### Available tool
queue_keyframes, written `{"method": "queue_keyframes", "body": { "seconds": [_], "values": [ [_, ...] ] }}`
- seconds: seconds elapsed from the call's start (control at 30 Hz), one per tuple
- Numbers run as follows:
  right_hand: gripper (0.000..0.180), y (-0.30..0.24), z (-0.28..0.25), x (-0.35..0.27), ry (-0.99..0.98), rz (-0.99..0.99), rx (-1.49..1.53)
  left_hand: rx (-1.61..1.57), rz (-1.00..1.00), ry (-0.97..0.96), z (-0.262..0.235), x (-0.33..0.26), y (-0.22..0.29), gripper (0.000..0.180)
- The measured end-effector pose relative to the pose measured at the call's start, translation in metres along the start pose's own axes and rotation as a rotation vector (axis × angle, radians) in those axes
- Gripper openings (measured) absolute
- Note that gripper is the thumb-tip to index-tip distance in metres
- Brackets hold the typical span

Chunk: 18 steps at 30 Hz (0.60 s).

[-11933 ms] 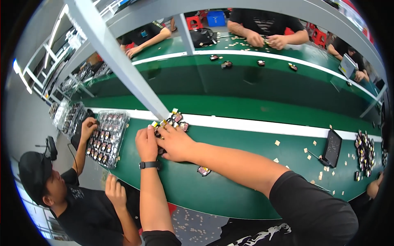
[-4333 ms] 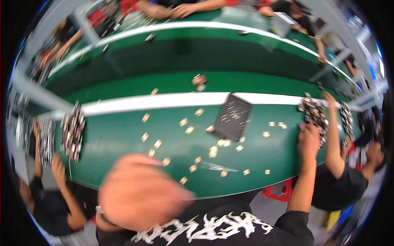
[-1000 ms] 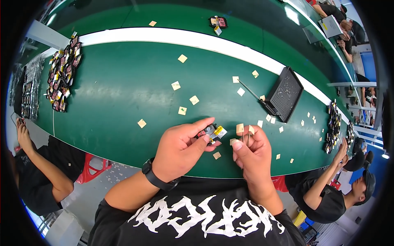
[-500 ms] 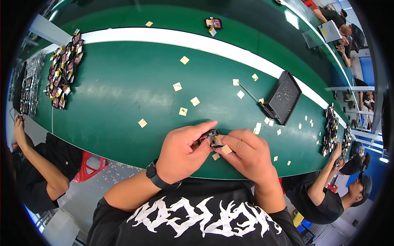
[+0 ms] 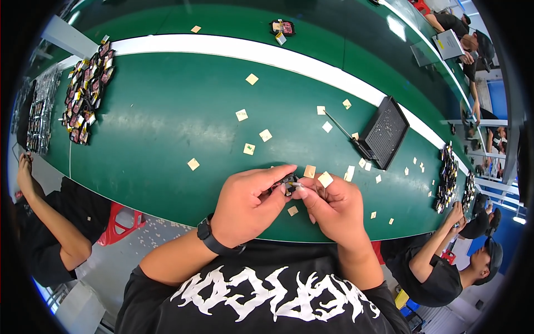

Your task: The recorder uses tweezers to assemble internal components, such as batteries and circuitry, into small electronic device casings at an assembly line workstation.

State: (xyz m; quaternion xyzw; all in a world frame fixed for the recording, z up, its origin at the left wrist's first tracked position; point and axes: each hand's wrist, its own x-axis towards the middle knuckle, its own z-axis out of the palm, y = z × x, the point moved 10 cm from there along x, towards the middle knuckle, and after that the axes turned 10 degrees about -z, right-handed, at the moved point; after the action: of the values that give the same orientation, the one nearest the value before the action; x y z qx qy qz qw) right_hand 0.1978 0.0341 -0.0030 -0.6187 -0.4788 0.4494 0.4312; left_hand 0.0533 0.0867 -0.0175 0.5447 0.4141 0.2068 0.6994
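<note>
Just above the table's near edge, my left hand (image 5: pixel 245 203) is closed around a small black electronic device (image 5: pixel 286 182), its fingers covering much of it. Thumb and forefinger of my right hand (image 5: pixel 342 210) pinch a small silvery-and-yellow part (image 5: pixel 296 184) at the device's right side; my fingertips hide its details. One pale yellow paper square (image 5: pixel 325 179) sits against my right fingers, and a second square (image 5: pixel 310 171) shows just beside them. Below the device lies another paper square (image 5: pixel 293 211) on the green tabletop (image 5: pixel 161 122).
A black mesh-bottomed tray (image 5: pixel 385 133) stands at the right, a thin rod beside it. Paper squares are scattered about. Piles of similar devices lie at the far left (image 5: pixel 86 100) and right (image 5: pixel 446 178). One device (image 5: pixel 282 28) lies beyond the white strip. Co-workers sit on both sides.
My right hand has turned, bringing its fingertips and the paper square by them upward. A second square now shows beside the fingers. My left hand keeps its hold on the device.
</note>
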Motion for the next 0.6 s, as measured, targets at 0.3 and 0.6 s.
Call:
{"method": "queue_keyframes", "body": {
  "seconds": [0.3, 0.6],
  "values": [
    [0.012, -0.005, 0.011, 0.002, 0.081, -0.114, -0.005, 0.110, 0.065, 0.027, -0.005, -0.002, 0.007, 0.040],
    [0.007, 0.010, 0.010, 0.006, 0.187, 0.052, 0.371, -0.024, 0.115, -0.070, -0.003, -0.006, 0.002, 0.039]
  ]
}}
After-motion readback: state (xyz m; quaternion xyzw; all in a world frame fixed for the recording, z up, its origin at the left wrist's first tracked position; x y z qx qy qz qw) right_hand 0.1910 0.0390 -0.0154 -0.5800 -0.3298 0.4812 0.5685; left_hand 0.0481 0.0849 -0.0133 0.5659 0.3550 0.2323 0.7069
